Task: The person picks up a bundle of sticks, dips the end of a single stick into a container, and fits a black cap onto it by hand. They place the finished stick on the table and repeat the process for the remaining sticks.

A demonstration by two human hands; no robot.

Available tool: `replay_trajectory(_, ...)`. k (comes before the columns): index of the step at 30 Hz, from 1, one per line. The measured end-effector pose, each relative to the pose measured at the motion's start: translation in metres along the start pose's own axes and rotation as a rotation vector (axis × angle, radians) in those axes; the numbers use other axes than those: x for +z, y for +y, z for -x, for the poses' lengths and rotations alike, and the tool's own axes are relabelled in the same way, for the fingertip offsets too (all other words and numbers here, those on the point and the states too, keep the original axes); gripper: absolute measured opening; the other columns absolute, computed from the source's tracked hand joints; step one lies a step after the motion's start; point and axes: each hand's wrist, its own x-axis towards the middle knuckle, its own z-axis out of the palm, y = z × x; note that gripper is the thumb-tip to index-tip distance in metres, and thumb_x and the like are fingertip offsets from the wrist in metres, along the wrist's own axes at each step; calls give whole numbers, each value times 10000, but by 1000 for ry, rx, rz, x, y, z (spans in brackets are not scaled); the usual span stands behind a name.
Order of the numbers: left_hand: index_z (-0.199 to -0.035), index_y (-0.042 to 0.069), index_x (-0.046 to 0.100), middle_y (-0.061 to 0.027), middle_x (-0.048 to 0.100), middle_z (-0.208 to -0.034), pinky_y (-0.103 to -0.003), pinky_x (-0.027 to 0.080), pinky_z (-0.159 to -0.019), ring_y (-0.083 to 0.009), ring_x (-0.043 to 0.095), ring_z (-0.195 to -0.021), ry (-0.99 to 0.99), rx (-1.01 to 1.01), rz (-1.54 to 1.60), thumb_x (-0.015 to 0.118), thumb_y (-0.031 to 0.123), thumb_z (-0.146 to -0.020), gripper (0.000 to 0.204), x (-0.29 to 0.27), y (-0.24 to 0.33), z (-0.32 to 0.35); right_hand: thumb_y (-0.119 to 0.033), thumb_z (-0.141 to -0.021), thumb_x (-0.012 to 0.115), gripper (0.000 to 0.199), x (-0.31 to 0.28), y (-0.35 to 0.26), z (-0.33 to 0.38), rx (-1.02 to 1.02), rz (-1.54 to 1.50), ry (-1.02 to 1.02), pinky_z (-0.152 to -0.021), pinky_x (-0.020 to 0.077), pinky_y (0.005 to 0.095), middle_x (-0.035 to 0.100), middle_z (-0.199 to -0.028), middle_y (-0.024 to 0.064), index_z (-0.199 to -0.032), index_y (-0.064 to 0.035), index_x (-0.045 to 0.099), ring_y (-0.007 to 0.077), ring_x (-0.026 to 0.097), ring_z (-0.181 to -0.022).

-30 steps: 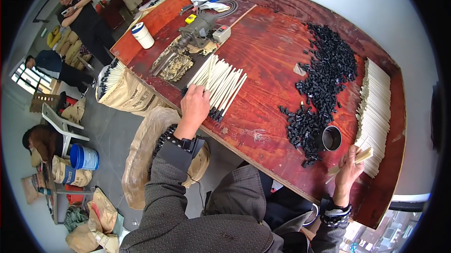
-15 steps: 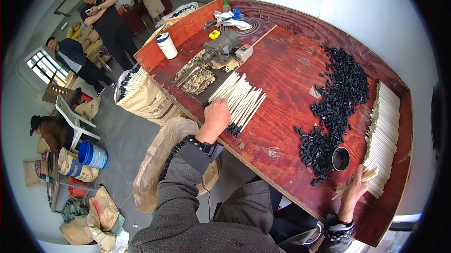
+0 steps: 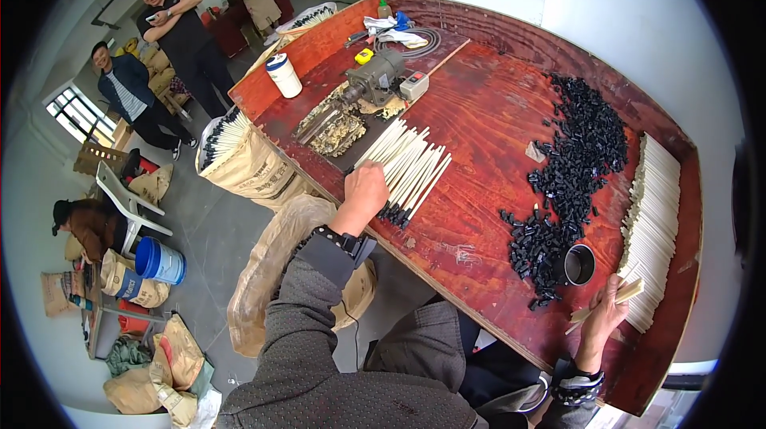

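Note:
At the left part of the red table, my left hand (image 3: 366, 188) is closed at the near end of a row of pale thin sticks (image 3: 405, 159). The near ends of these sticks carry black caps (image 3: 396, 216). What the fingers hold, if anything, is hidden beneath the hand. By the table's right side, my right hand (image 3: 608, 313) is wrapped round a small bundle of pale sticks (image 3: 630, 292). It is beside a long stack of plain pale sticks (image 3: 654, 226) and a round dark metal cup (image 3: 578, 265). A large heap of small black caps (image 3: 570, 162) spreads left of that stack.
A motor (image 3: 377, 76) with a switch box (image 3: 414, 86) sits on the table, near a white dark-lidded container (image 3: 284, 76). Raised red boards (image 3: 558, 40) edge the table. Open sacks (image 3: 251, 162) stand left of it. People (image 3: 185, 30) are in the room beyond.
My left hand has shifted slightly up and left. My right hand keeps its grip on the bundle. At the far left, the person in the dark jacket has straightened up.

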Motion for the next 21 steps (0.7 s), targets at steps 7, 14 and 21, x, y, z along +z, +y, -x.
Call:
replay_trajectory(7,-913,-21,692,-233,694,-1003,-487,573,-795,-410,701,-922,-17,-17,-15,584,5,-820,145,3,-3,-9,-293,-1012,673,225,6,1,-4,13,-24,6,-444,275,205,425,-635,-67,-907,-109,596,27,355,-500)
replay_trajectory(14,-840,0,695,-163,635,-888,-469,573,-713,-355,668,-858,168,149,-143,608,27,-786,106,-26,-9,-7,-328,-1014,666,254,4,-12,1,-10,-9,10,-443,267,214,401,-613,-66,-901,-131,550,30,355,-492)
replay_trajectory(21,-836,14,682,-140,610,-939,-420,565,-741,-334,642,-924,176,121,-235,599,48,-802,96,-10,-31,5,-320,-1017,660,262,10,-14,1,-17,31,39,-442,270,217,396,-607,-67,-884,-137,528,28,355,-488)
